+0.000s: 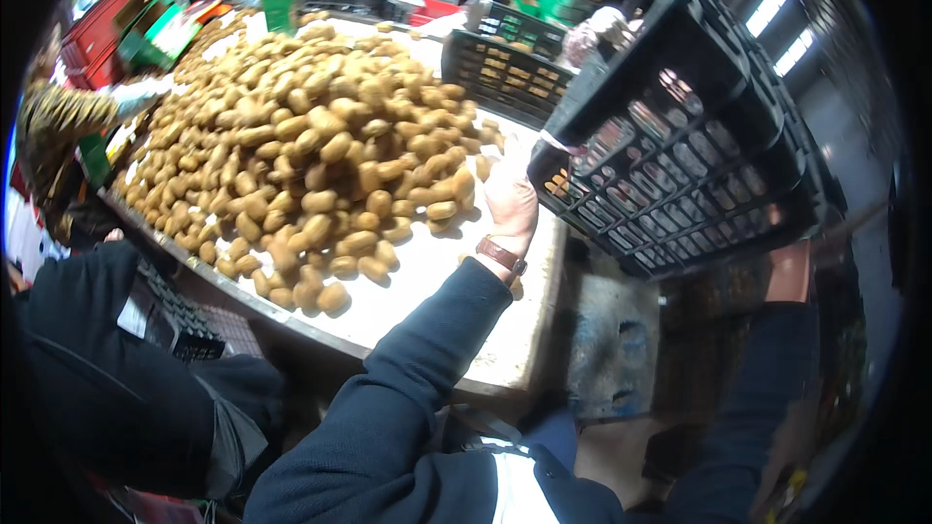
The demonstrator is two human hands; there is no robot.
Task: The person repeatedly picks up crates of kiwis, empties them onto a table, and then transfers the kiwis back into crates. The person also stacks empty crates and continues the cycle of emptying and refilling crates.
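A black plastic crate (677, 153) with slotted walls is tilted up at the right. My left hand (512, 196), with a brown-strapped watch at the wrist, is at its near left corner, fingers around the rim. My right hand (790, 247) supports the crate from the far right side; its fingers are mostly hidden behind the crate. Pale, pinkish roundish things show through the slots, too unclear to name. To the left of my left hand, a large heap of brown oval fruits, seemingly kiwifruit (313, 138), covers much of a white-topped table (437, 291).
Another black crate (502, 73) stands at the table's far right edge. Green cartons (280, 6) and red crates (95, 36) are beyond the heap. A gloved person (138, 98) reaches in at the left. Someone in dark clothes (95, 349) is close at my left.
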